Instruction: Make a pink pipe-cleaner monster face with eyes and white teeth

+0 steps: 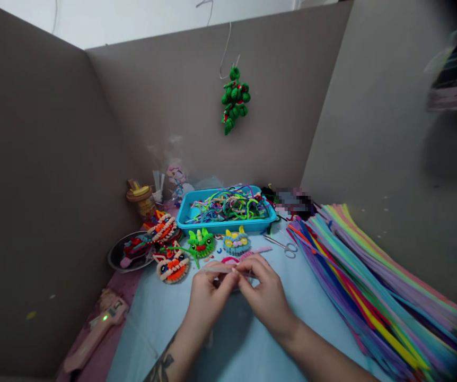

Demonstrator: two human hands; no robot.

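Observation:
My left hand (211, 292) and my right hand (263, 294) meet over the pale blue table, fingertips pinched close together. Between them runs a thin, pale strip (217, 269), which looks like a chenille stem, though its exact kind is hard to make out. Both hands are closed on it. Just behind the fingers lies a pink fuzzy piece (230, 260), partly hidden by the hands. Beyond it sit a green chenille animal head (201, 244) and a blue and yellow one (236, 242). An orange and cream head (173, 267) rests to the left of my left hand.
A blue tray (228, 226) holds tangled chenille offcuts. Scissors (286, 247) lie right of it. Long coloured chenille stems (363, 286) spread along the right. At left are a metal bowl (114, 260) and a pink glue gun (97, 337). A green ornament (235, 100) hangs at the back partition.

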